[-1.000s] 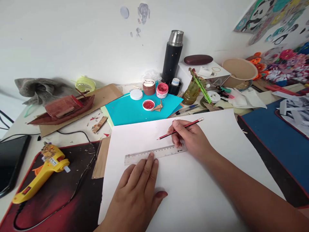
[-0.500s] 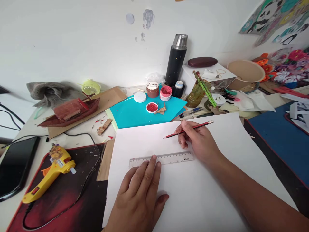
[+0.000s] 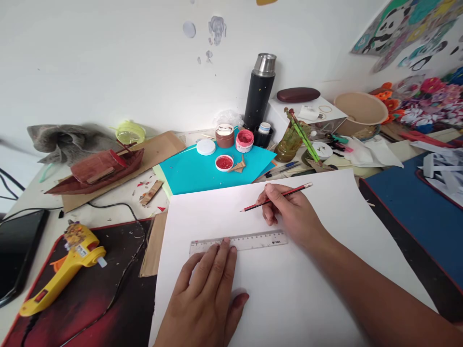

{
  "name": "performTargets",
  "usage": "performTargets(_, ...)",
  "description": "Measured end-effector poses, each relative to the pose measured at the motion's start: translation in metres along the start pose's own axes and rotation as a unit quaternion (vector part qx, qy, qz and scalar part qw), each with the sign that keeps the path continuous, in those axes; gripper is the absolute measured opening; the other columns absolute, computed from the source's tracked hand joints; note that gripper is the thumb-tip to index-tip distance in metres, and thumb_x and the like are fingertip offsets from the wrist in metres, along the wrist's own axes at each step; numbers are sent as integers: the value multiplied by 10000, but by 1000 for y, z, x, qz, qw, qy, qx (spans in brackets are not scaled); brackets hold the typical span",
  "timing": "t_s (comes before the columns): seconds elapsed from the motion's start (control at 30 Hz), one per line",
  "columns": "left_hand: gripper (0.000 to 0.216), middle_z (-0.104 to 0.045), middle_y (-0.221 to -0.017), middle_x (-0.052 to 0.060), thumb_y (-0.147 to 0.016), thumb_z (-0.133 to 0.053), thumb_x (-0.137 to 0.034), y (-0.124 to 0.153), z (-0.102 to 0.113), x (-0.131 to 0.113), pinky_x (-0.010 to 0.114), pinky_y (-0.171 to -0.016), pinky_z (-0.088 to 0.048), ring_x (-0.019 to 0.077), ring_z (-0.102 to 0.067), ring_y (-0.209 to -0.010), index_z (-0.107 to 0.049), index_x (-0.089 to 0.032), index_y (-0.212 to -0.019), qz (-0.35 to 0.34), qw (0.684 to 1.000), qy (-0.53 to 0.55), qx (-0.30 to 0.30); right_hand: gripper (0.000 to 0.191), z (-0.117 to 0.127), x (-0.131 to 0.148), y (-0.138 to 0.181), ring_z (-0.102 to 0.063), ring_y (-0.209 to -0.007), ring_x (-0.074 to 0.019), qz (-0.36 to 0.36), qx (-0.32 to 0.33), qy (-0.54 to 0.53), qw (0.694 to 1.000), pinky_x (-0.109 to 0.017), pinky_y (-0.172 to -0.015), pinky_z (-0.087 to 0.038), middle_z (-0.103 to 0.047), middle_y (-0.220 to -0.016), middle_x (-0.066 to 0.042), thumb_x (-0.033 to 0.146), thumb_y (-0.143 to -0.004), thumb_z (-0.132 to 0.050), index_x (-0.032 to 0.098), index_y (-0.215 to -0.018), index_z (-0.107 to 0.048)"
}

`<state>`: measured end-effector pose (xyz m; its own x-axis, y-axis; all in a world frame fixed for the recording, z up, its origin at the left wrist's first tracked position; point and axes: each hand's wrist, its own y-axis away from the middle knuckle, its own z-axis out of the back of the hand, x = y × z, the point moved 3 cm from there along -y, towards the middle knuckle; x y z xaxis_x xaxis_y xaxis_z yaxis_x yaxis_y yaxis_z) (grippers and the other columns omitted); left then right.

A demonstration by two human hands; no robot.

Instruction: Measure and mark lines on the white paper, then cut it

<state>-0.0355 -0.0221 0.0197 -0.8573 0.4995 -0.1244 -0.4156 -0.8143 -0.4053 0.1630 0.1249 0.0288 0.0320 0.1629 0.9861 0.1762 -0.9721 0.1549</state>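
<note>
A large sheet of white paper [image 3: 307, 289] lies on the desk before me. On it rests a clear plastic ruler [image 3: 258, 240], tilted slightly up to the right. My left hand [image 3: 206, 294] lies flat with fingers outstretched, its fingertips pressing on the ruler's left half and hiding part of it. Above the ruler's right end, my right hand [image 3: 289, 212] grips a red and black pencil [image 3: 255, 206] between thumb and fingers. The pencil's tip points left and appears to be just off the paper, apart from the ruler. No drawn line is visible on the sheet.
A yellow glue gun [image 3: 68, 270] with its cord lies left, near a black phone-like device [image 3: 23, 255]. Behind are a reddish-brown model boat [image 3: 97, 171], paint jars [image 3: 244, 140] on blue paper [image 3: 184, 171], a black thermos [image 3: 259, 91] and a beige bowl [image 3: 361, 110].
The whole view has shifted slightly, so things sit a little further left. Both hands, the ruler and the pencil keep nearly the same places on the paper.
</note>
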Motion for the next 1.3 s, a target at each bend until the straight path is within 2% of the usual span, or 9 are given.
performTargets(0.2, 511, -702, -1507, 131, -1118, -506, -440, 1, -2, -1, 443, -1162, -410, 290, -646, -1334, -625, -118, -1496, -4, 1000, -7, -7, 598, -7, 2, 2, -509, -464, -144, 7, 22, 10, 1000, -277, -482, -391, -583, -503, 11, 770, -931, -711, 194, -773, -740)
performTargets(0.33, 506, -703, -1506, 131, -1128, -480, -438, 0, -2, -2, 447, -1169, -407, 291, -648, -1333, -649, -97, -1462, -5, 1000, -18, -5, 579, -19, 2, 7, -525, -476, -143, 19, 98, 8, 995, -276, -481, -383, -605, -534, 10, 749, -960, -688, 193, -808, -747)
performTargets(0.47, 504, -705, -1502, 133, -1123, -487, -429, -1, -1, -3, 450, -1167, -414, 293, -649, -1331, -663, -80, -1441, -11, 1000, -21, -8, 522, -29, -1, 14, -616, -570, -159, 27, 179, 13, 983, -279, -508, -421, -698, -674, -33, 676, -1012, -676, 179, -920, -804)
performTargets(0.57, 498, -706, -1502, 130, -1119, -502, -431, -1, -2, -3, 448, -1173, -419, 290, -653, -1329, -671, -81, -1430, -11, 1000, -22, -8, 475, -33, -4, 16, -658, -637, -166, 19, 210, 16, 977, -279, -538, -465, -745, -764, -60, 619, -1048, -664, 178, -989, -829)
performTargets(0.67, 499, -715, -1489, 125, -1119, -501, -436, 0, -2, -4, 442, -1184, -418, 287, -658, -1326, -675, -83, -1425, -10, 1000, -26, -11, 449, -37, -5, 17, -659, -649, -163, 12, 210, 7, 978, -280, -554, -484, -766, -799, -67, 590, -1066, -653, 182, -1000, -829)
performTargets(0.87, 488, -743, -1447, 114, -1107, -528, -429, 2, -3, -4, 433, -1198, -417, 280, -675, -1291, -677, -96, -1431, -12, 999, -27, -16, 465, -58, 0, 19, -632, -606, -145, -6, 206, -13, 979, -267, -526, -439, -745, -767, -50, 600, -1068, -639, 174, -988, -807)
performTargets(1.03, 493, -760, -1407, 131, -1093, -552, -435, 3, -5, -3, 435, -1224, -395, 288, -654, -1316, -685, -84, -1412, -9, 1000, -20, -21, 461, -75, -10, 21, -603, -611, -131, -17, 213, -2, 977, -264, -564, -478, -734, -772, -34, 596, -1073, -634, 174, -984, -800)
performTargets(1.3, 494, -744, -1429, 147, -1099, -528, -420, -1, -4, -3, 430, -1238, -370, 291, -615, -1364, -676, -70, -1415, -11, 1000, -14, -21, 391, -76, -14, 19, -589, -630, -116, -15, 210, 31, 977, -253, -612, -497, -757, -820, -31, 504, -1110, -618, 184, -1026, -828)
